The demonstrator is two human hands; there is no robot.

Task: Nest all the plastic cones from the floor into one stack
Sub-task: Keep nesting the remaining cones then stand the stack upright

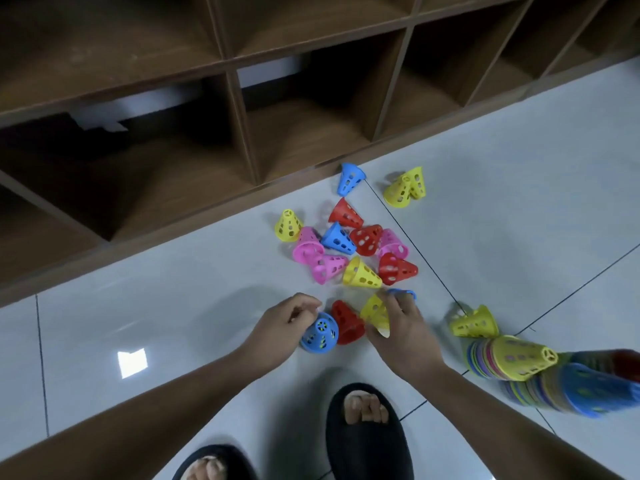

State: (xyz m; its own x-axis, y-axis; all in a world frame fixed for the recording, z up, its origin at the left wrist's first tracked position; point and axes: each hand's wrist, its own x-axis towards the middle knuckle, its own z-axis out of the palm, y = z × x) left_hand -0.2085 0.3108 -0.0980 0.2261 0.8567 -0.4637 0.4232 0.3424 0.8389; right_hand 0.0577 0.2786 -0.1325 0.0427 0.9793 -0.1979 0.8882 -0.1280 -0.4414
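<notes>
Gripping blue cone [320, 336] w/ L hand [287, 322]; R hand [401, 327] holds yellow cone [374, 311], partly hidden.

Left hand [289, 318], right hand [403, 327] low, close together, fingers curled, gripping.

1 head view, steeply downward, floor [502, 209] close

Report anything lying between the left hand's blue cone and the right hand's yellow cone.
A red cone sits directly between the blue cone gripped by the left hand and the yellow cone in the right hand.
</notes>
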